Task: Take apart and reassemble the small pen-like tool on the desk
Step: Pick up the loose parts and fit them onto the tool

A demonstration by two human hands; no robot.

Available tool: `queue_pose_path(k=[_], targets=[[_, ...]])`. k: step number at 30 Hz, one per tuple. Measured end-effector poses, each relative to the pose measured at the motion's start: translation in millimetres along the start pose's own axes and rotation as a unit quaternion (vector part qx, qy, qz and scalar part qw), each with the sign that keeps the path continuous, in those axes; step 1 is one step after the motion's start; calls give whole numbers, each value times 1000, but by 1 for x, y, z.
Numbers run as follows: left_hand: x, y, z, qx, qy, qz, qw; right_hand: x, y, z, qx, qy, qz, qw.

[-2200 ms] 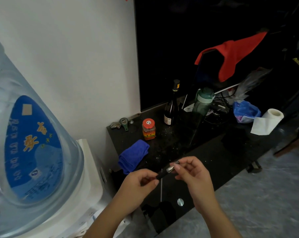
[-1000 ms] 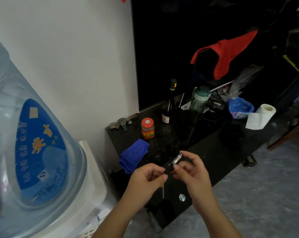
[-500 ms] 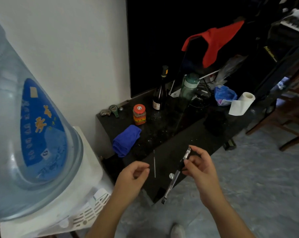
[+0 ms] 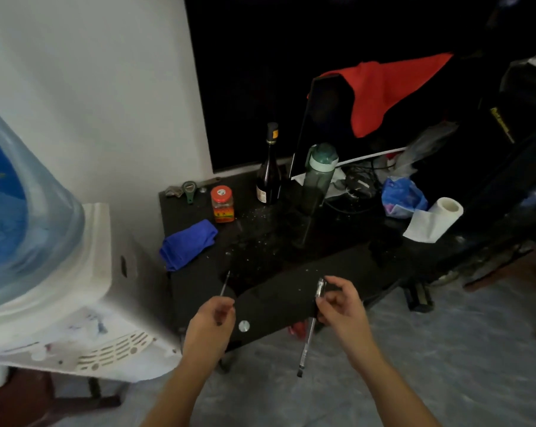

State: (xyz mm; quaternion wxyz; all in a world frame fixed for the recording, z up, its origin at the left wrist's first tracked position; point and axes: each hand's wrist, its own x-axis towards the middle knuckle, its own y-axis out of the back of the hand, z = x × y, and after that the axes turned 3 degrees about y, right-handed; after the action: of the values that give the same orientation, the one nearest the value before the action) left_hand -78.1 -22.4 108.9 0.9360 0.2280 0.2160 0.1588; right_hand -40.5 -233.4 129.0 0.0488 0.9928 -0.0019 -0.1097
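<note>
The pen-like tool is in two pieces over the front edge of the black desk [image 4: 291,263]. My right hand [image 4: 340,303] pinches the pen barrel [image 4: 311,331], which hangs almost upright with its clear, silvery end at the top and its dark tip pointing down at the floor. My left hand [image 4: 213,318] pinches the thin inner rod [image 4: 224,283], which sticks up and slightly right from my fingertips. The two pieces are apart, about a hand's width between them.
A water dispenser [image 4: 45,257] with a large blue bottle stands left of the desk. On the desk are a blue cloth [image 4: 188,243], an orange-lidded jar [image 4: 222,203], a dark bottle [image 4: 268,171], a green flask [image 4: 319,177] and a paper roll [image 4: 436,218]. Grey floor lies below.
Both hands held the tool joined together; then the right hand drew the barrel away to the right, leaving the thin rod in the left hand. The camera tilted down.
</note>
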Motion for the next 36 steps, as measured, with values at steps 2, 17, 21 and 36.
queue_pose_path(k=[2, 17, 21, 36], targets=[[-5, -12, 2, 16, 17, 26, 999, 17, 13, 7, -17, -35, -12, 999], [93, -38, -26, 144, 174, 93, 970, 156, -48, 42, -172, -139, -163, 962], [112, -51, -40, 225, 188, 68, 954, 177, -63, 58, -210, -146, -179, 950], [120, -90, -53, 263, 242, 34, 933, 207, -86, 95, -319, -151, -230, 907]])
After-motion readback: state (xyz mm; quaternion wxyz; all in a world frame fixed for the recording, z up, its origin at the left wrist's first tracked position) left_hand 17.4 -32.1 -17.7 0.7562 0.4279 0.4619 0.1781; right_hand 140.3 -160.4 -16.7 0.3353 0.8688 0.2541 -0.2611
